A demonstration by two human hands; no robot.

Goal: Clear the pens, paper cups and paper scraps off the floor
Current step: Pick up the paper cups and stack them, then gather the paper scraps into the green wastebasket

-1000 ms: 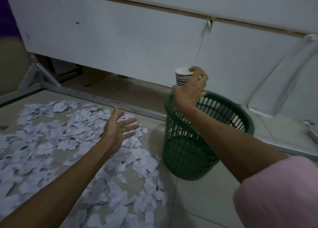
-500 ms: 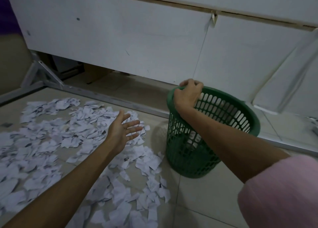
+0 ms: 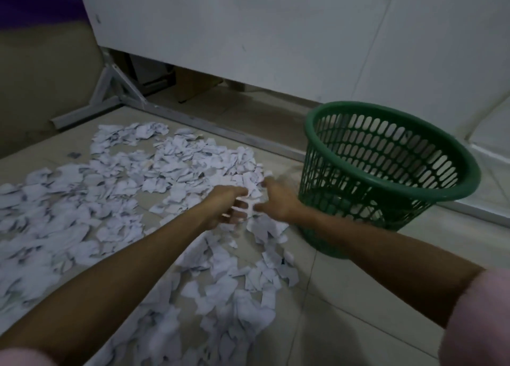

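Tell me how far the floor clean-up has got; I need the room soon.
No pens or cups show on the floor. Both hands, left hand and right hand, reach into torn white paper scraps beside the green plastic mesh basket. Nearly all scraps remain.

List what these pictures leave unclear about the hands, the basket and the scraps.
- Left hand and right hand, head view: motion blur hides whether the fingers grip any paper scraps.
- Green basket, head view: its contents can't be made out through the dark mesh wall; the right forearm covers its lower left.
- Scrap pile, head view: cut off by the left and bottom edges, so its extent is unknown.
- Print on the scraps: too small and blurred.
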